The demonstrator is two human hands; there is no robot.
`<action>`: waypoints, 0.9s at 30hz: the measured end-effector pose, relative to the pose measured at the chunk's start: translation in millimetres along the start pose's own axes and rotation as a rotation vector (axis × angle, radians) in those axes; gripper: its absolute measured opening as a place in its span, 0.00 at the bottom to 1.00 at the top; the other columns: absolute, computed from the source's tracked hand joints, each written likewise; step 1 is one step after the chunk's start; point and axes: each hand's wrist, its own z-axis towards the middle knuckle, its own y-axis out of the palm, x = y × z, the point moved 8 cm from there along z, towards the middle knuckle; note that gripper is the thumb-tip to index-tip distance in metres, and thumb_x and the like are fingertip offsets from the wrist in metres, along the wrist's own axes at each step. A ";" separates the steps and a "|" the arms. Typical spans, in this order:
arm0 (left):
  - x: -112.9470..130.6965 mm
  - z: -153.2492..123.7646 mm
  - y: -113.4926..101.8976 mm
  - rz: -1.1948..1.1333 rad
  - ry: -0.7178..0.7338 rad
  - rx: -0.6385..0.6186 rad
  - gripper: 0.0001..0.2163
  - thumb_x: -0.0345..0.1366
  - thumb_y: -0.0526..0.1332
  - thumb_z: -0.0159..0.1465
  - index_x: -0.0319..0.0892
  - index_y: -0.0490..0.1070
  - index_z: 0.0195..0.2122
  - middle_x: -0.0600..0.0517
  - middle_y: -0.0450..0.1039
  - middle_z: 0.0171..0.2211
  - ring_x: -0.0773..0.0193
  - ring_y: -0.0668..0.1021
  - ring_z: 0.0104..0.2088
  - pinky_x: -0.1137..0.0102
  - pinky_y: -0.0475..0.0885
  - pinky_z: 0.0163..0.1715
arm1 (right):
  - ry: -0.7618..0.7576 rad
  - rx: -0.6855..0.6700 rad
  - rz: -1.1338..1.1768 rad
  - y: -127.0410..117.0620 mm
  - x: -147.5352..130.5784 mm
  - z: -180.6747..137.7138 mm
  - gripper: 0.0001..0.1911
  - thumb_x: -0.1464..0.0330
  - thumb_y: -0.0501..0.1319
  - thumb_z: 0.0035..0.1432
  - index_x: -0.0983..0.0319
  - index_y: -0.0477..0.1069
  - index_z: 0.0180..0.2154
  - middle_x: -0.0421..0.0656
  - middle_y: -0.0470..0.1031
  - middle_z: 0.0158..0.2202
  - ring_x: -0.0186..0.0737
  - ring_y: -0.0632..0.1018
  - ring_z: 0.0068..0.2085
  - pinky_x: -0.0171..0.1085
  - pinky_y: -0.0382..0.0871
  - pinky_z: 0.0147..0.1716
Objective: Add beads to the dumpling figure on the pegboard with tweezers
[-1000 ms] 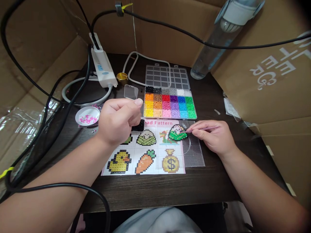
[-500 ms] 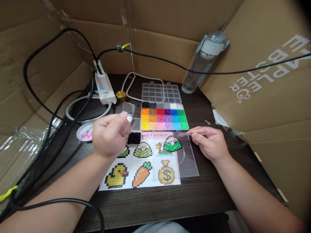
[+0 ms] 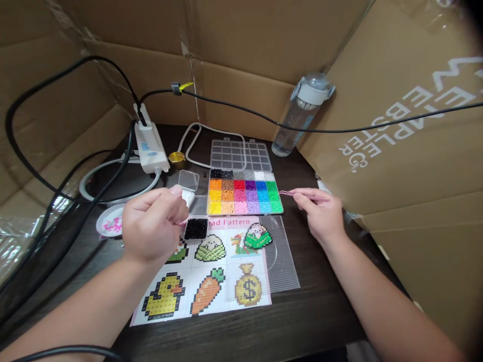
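Observation:
My right hand (image 3: 320, 213) is closed on thin pink tweezers (image 3: 302, 195), whose tip hangs at the right edge of the bead box (image 3: 245, 194), near the green beads. My left hand (image 3: 153, 225) is a loose fist, thumb on top, just left of a small square tray of black beads (image 3: 195, 228); something white shows by its fingertips, too small to name. A bead pattern sheet (image 3: 204, 274) lies in front of me. A clear pegboard (image 3: 281, 254) carries a partly built green and white bead figure (image 3: 257, 236).
A white dish of pink beads (image 3: 109, 224) sits left of my left hand. Black cables (image 3: 94, 196) and a white power adapter (image 3: 149, 148) crowd the left side. A clear water bottle (image 3: 296, 118) stands at the back. Cardboard walls (image 3: 396, 136) enclose the dark table.
My right hand lifted the tweezers from the bead figure on the pegboard up to the bead box's right edge. My left hand dropped lower, beside the black bead tray. The camera tilted up.

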 end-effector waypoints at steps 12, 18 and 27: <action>0.5 -3.5 -1.4 0.020 0.025 -0.038 0.23 0.34 0.65 0.58 0.40 0.51 0.14 0.56 0.45 0.14 0.71 0.55 0.17 0.66 0.49 0.19 | 0.094 0.009 0.073 11.1 25.6 4.8 0.08 0.64 0.71 0.51 0.60 0.83 0.33 0.44 0.83 0.31 0.34 0.74 0.25 0.36 0.69 0.25; 3.0 -6.0 3.2 0.030 0.023 -0.075 0.23 0.34 0.64 0.59 0.40 0.49 0.14 0.56 0.45 0.14 0.71 0.55 0.17 0.66 0.51 0.18 | 0.086 0.037 0.045 15.0 25.7 11.9 0.09 0.62 0.71 0.52 0.60 0.83 0.34 0.46 0.84 0.33 0.37 0.77 0.27 0.37 0.71 0.24; 6.7 -8.9 6.4 0.057 0.041 -0.082 0.23 0.34 0.64 0.59 0.40 0.50 0.15 0.56 0.45 0.14 0.70 0.55 0.17 0.66 0.52 0.18 | 0.119 0.026 0.014 16.9 26.4 12.6 0.10 0.61 0.71 0.51 0.60 0.83 0.34 0.46 0.84 0.34 0.37 0.78 0.27 0.36 0.70 0.23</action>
